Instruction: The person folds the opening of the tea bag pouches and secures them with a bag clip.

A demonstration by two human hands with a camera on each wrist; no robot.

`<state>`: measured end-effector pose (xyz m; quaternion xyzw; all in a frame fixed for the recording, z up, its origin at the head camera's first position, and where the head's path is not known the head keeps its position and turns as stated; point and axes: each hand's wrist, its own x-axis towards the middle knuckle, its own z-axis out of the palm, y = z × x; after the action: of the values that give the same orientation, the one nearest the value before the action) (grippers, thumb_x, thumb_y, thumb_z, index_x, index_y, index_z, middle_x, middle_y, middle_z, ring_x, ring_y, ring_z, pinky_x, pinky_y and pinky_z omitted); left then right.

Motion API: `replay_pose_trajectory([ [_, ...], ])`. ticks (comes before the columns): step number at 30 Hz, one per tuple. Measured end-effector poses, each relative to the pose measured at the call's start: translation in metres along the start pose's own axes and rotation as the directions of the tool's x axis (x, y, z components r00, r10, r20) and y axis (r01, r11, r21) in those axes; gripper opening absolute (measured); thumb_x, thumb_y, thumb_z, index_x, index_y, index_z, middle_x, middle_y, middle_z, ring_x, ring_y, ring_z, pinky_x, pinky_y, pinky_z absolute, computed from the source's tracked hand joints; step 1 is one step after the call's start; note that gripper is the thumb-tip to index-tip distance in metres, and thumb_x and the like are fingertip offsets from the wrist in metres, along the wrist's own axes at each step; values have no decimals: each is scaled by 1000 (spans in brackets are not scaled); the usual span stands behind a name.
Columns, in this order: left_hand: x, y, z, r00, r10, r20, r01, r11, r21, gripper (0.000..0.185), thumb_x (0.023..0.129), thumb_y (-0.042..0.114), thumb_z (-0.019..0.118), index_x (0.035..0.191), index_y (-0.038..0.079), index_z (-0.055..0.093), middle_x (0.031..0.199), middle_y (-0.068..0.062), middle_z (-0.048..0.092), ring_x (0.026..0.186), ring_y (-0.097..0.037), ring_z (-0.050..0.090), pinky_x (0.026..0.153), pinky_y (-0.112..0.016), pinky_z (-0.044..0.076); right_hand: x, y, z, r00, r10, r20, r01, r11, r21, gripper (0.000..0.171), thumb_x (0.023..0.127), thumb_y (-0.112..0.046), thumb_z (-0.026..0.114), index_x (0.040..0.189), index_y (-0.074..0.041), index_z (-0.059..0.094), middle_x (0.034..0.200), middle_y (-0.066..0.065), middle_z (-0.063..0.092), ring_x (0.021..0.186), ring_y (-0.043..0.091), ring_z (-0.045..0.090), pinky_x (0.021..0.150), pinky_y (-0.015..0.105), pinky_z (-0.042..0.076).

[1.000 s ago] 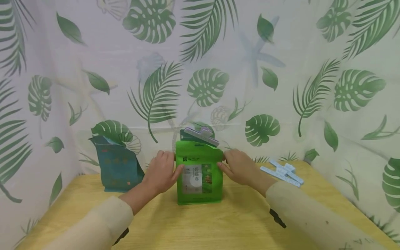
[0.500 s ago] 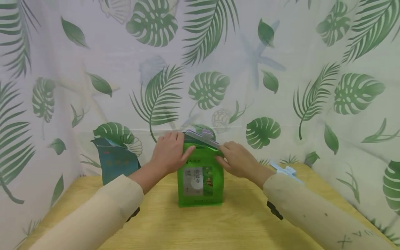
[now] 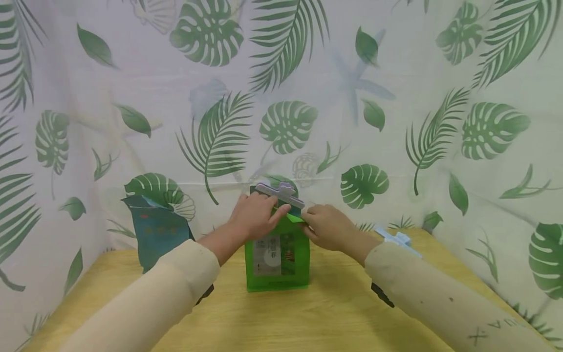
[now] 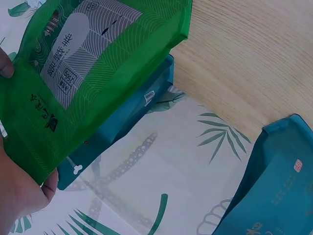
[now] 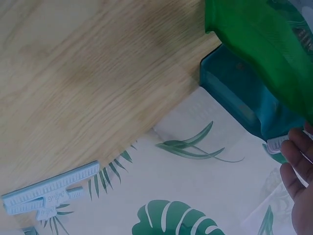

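A bright green tea bag (image 3: 278,264) stands upright on the table. My left hand (image 3: 254,215) grips its top edge from the left, thumb on the front and fingers behind, as the left wrist view shows. My right hand (image 3: 329,226) pinches the top right corner. Between the hands, the top edge is bent over. Close behind stands a teal bag (image 4: 127,115), mostly hidden in the head view, with a lavender sealing clip (image 3: 281,194) slanting across its top. The right fingers (image 5: 299,147) pass close to this clip; whether they touch it I cannot tell.
Another teal bag (image 3: 160,234), its top edge uneven, stands on the left, partly behind the left sleeve. Light blue sealing clips (image 3: 398,239) lie at the right rear of the wooden table (image 3: 281,318). Leaf-printed cloth (image 3: 281,73) hangs behind.
Both hands have moved up from the green bag's sides to its top edge. The left hand has also shifted right, and the bag's top now bends over.
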<state>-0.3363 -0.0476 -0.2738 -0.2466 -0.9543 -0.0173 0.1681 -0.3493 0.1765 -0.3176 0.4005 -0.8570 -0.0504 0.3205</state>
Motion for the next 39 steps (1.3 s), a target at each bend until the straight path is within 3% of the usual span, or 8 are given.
replay_pose_trajectory([
  [6,0,1,0,1000,23,-5,-22,1000,12,52,106,52,34,119,13,66,114,-6,71,108,-30,64,94,-49,45,0,5,-14,997,40,62,-49,989,136,25,98,-35,62,96,-11,67,81,0,63,70,16,58,69,37,51],
  [12,-2,2,0,999,44,-29,-44,999,7,47,105,52,38,109,14,67,103,-3,72,98,-26,65,87,-47,46,4,8,-19,978,116,172,-171,920,352,29,108,-26,42,98,-11,64,81,-1,57,75,15,52,74,38,46],
  [17,-3,2,1,998,65,-5,-65,998,-25,42,105,50,42,104,15,64,99,-2,70,97,-25,65,92,-50,44,5,6,-13,961,103,255,-209,878,431,25,108,-20,41,103,-9,63,83,-1,57,77,14,51,76,38,44],
  [24,-2,0,2,995,96,11,-96,995,-24,37,103,48,48,110,15,64,99,-2,70,94,-24,64,91,-50,44,5,-3,-2,960,128,251,-213,911,352,20,106,-24,49,90,-12,51,76,-2,46,71,14,43,70,32,40],
  [30,-2,0,4,991,130,-37,-131,991,-32,28,102,42,53,90,19,64,78,4,65,74,-17,58,79,-42,37,6,-9,14,993,118,22,-120,972,204,29,99,-22,62,79,-11,44,65,-3,39,58,13,37,56,27,36],
  [34,-2,0,8,981,161,-108,-164,986,-18,26,101,37,57,84,20,66,72,6,63,66,-14,53,71,-37,34,3,-7,23,988,50,-146,-44,998,44,35,91,-27,72,73,-11,47,59,-3,41,51,13,39,51,28,37],
  [36,-2,0,11,975,176,-139,-178,984,0,23,100,36,58,87,20,68,73,6,64,66,-14,54,69,-36,35,2,-6,24,985,9,-170,-12,1000,-12,37,89,-29,75,71,-12,47,58,-3,42,49,12,40,50,29,38],
  [39,-4,-1,14,967,191,-168,-190,981,25,23,100,37,59,88,20,70,75,6,65,69,-16,55,68,-35,37,1,-2,20,993,-29,-118,25,999,-33,38,87,-35,76,71,-14,49,60,-4,47,52,12,44,53,30,41],
])
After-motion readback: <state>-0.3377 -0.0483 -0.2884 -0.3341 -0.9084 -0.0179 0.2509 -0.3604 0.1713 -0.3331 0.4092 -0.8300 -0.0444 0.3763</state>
